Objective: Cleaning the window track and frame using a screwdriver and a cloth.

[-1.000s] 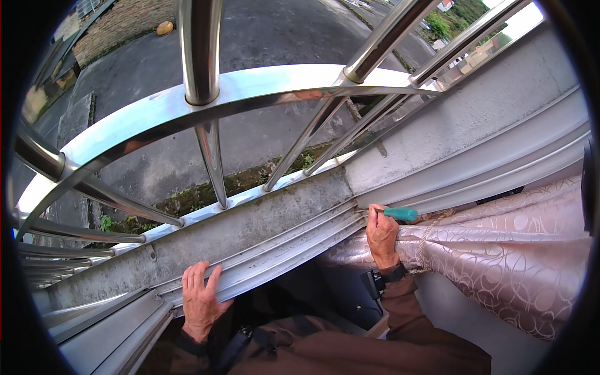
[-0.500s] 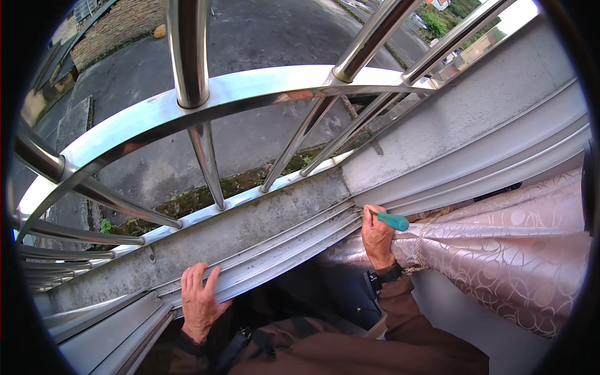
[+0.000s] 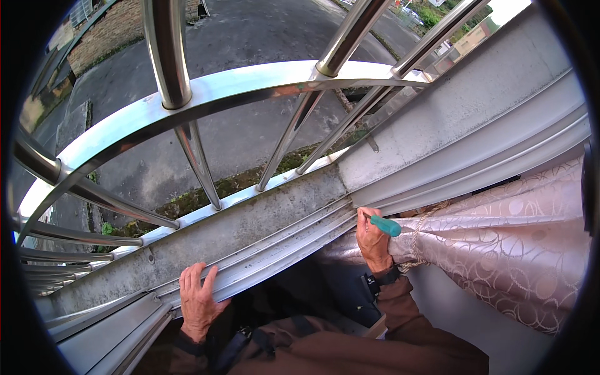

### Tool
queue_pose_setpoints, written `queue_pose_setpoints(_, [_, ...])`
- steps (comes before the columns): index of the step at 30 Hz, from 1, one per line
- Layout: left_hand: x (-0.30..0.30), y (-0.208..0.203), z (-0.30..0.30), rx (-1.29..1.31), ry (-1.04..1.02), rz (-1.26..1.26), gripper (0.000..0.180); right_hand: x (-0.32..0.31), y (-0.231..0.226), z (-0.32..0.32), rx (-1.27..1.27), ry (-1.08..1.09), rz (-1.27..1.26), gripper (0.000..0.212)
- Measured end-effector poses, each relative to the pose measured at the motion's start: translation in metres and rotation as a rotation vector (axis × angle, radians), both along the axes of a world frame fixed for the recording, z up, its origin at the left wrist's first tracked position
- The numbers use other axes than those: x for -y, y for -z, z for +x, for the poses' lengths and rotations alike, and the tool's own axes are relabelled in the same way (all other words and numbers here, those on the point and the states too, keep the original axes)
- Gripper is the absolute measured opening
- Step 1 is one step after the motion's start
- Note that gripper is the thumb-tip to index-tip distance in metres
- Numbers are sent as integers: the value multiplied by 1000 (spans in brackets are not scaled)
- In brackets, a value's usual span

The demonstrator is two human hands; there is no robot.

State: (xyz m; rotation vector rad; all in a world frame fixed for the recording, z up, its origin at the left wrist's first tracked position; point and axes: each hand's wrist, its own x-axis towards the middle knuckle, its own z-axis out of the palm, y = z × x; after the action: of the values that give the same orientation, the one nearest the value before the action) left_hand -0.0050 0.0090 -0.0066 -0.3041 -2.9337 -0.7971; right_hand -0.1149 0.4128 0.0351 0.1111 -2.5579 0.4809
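My right hand (image 3: 373,244) is closed around a screwdriver with a green handle (image 3: 385,225), at the right end of the window track (image 3: 275,261). The handle sticks out to the right of my fingers. The tool's tip is hidden by the hand. My left hand (image 3: 199,303) rests on the lower left part of the track, fingers apart and holding nothing. Dark dirt specks lie in the grooves of the pale metal track.
Stainless steel bars (image 3: 167,56) of a window guard stand beyond the concrete sill (image 3: 250,217). A sliding sash (image 3: 112,328) borders the left. At right hangs a shiny pink patterned curtain (image 3: 500,250), gathered with a twisted cord (image 3: 417,240). Paved ground lies far below.
My right hand and the screwdriver have shifted slightly left, and the handle tilts down a little more. My left hand stays in place. The view has moved slightly.
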Motion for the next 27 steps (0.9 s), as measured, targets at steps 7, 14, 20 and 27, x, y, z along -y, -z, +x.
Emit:
queue_pose_setpoints(7, [2,-2,2,34,-7,-7,78,33,-16,14,84,-86,-66,6])
queue_pose_setpoints(14, [0,-2,-3,49,12,-2,76,1,4,12,8,-114,44,8])
queue_pose_setpoints(20, [2,-2,3,39,-9,-24,76,43,-19,37,61,-272,-97,14])
queue_pose_setpoints(27, [0,1,1,4,-5,-12,77,-7,7,8,-24,-21,71,10])
